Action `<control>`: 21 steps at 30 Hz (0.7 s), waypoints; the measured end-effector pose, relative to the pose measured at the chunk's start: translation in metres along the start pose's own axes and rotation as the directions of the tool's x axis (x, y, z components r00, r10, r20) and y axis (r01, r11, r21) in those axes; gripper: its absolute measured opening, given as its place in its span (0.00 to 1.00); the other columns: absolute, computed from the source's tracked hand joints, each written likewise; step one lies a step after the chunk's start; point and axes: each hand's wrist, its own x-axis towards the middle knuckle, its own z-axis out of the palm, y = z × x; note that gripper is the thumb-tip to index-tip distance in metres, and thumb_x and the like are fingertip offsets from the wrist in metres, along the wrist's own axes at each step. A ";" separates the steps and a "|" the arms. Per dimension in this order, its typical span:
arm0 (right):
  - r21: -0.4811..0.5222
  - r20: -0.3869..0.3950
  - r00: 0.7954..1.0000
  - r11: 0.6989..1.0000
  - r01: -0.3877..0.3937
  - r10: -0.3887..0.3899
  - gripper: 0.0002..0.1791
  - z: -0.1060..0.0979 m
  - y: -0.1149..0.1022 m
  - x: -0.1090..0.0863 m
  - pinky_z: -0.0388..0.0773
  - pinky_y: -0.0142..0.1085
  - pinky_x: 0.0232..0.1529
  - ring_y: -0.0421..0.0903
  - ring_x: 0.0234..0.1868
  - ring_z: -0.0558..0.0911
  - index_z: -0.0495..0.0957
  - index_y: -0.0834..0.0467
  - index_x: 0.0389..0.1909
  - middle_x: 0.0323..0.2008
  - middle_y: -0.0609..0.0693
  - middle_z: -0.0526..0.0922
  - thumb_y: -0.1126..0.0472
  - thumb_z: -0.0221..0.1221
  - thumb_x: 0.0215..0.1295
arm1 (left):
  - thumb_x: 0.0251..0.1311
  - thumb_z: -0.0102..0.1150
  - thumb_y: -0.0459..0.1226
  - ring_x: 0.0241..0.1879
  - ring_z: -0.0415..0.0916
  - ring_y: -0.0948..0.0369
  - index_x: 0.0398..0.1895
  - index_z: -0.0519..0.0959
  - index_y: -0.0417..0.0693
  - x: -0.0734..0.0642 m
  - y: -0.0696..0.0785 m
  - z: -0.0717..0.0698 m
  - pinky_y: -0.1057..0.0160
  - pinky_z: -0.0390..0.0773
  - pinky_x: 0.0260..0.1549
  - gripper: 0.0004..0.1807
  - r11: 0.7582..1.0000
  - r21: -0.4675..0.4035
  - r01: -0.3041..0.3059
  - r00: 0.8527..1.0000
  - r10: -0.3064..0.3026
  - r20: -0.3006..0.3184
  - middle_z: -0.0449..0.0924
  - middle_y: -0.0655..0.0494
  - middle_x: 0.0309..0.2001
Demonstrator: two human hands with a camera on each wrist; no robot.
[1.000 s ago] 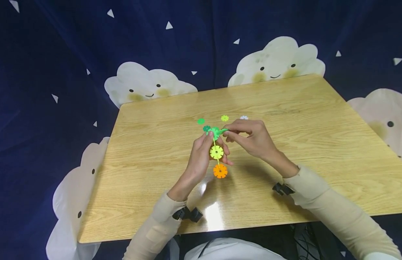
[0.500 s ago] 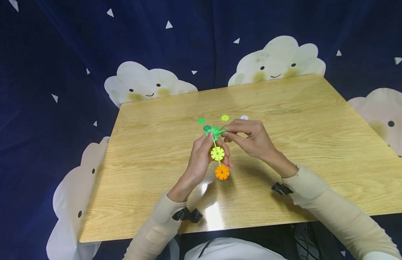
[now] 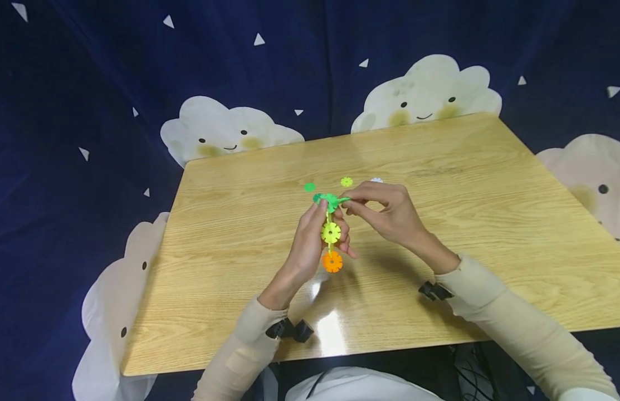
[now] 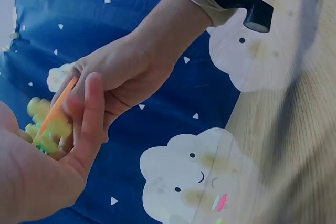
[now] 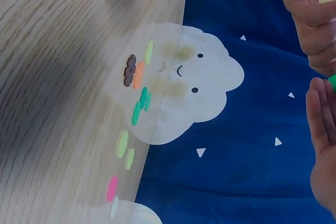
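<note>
My left hand holds a chain of slotted plastic discs by its green top, the thumb lying on a green disc. Below it hang a yellow disc and, at the bottom end, an orange disc, joined by edge-on yellow pieces. My right hand pinches a green piece seen edge-on, at the right side of the green cluster. In the left wrist view the orange disc stands edge-on between the hands. Fingers hide part of the green cluster.
Loose discs lie on the wooden table beyond the hands: green, dark green, yellow and white. The right wrist view adds brown, orange and pink ones. A dark blue curtain hangs behind.
The hanging yellow and orange discs have swung a little to the left and up. Both hands stay in nearly the same place, still at the green pieces.
</note>
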 end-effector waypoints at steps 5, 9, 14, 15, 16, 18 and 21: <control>-0.005 0.005 1.000 1.000 -0.007 0.007 0.13 0.001 0.000 0.000 0.77 0.28 0.32 0.40 0.29 0.80 0.86 0.59 0.39 0.30 0.50 0.86 0.75 0.67 0.54 | 0.78 0.24 0.52 0.13 0.62 0.62 0.42 0.62 0.41 0.002 0.000 0.002 0.58 0.76 0.09 0.23 1.000 -0.027 0.013 0.998 -0.015 -0.061 0.65 0.53 0.19; -0.032 0.009 1.000 0.999 0.003 -0.002 0.13 0.002 0.000 0.000 0.77 0.28 0.32 0.39 0.29 0.79 0.86 0.59 0.39 0.32 0.48 0.87 0.75 0.67 0.53 | 0.77 0.22 0.53 0.11 0.57 0.63 0.41 0.60 0.39 0.002 0.000 0.003 0.64 0.67 0.04 0.25 0.999 -0.037 0.015 0.996 -0.019 -0.086 0.62 0.54 0.17; -0.061 0.025 1.000 0.998 0.014 -0.013 0.14 0.000 -0.001 0.000 0.77 0.27 0.33 0.39 0.29 0.80 0.86 0.60 0.38 0.33 0.49 0.87 0.77 0.68 0.52 | 0.77 0.23 0.54 0.11 0.56 0.63 0.41 0.60 0.43 0.003 -0.001 0.002 0.64 0.67 0.03 0.24 0.999 -0.032 0.031 0.997 -0.033 -0.075 0.63 0.54 0.17; -0.063 0.032 0.999 0.998 0.015 -0.013 0.14 -0.001 0.000 0.000 0.77 0.27 0.33 0.39 0.30 0.80 0.86 0.59 0.38 0.33 0.48 0.87 0.77 0.67 0.52 | 0.77 0.23 0.54 0.11 0.57 0.63 0.41 0.60 0.45 0.003 -0.001 0.002 0.63 0.68 0.04 0.23 0.999 -0.026 0.034 0.997 -0.036 -0.076 0.63 0.54 0.18; -0.063 0.040 0.999 0.998 0.015 -0.012 0.14 -0.002 -0.001 0.000 0.76 0.27 0.33 0.39 0.30 0.80 0.86 0.59 0.39 0.33 0.48 0.87 0.76 0.67 0.53 | 0.77 0.24 0.55 0.11 0.57 0.63 0.41 0.60 0.46 0.003 -0.001 0.002 0.62 0.69 0.04 0.22 0.999 -0.021 0.035 0.996 -0.037 -0.076 0.63 0.54 0.18; -0.058 0.065 0.998 0.998 0.014 -0.011 0.13 -0.003 -0.001 0.001 0.75 0.27 0.32 0.38 0.29 0.79 0.86 0.59 0.39 0.32 0.48 0.86 0.76 0.66 0.54 | 0.76 0.25 0.55 0.11 0.59 0.62 0.43 0.59 0.49 0.003 -0.001 0.002 0.61 0.72 0.05 0.20 0.999 -0.013 0.037 0.996 -0.038 -0.075 0.64 0.54 0.18; -0.040 0.104 0.995 0.999 0.006 -0.002 0.13 -0.003 0.000 0.003 0.75 0.30 0.31 0.38 0.29 0.78 0.86 0.59 0.40 0.31 0.47 0.86 0.76 0.66 0.56 | 0.76 0.29 0.55 0.12 0.61 0.62 0.46 0.60 0.51 0.003 -0.001 0.002 0.56 0.77 0.08 0.18 1.000 -0.009 0.030 0.997 -0.031 -0.077 0.66 0.53 0.19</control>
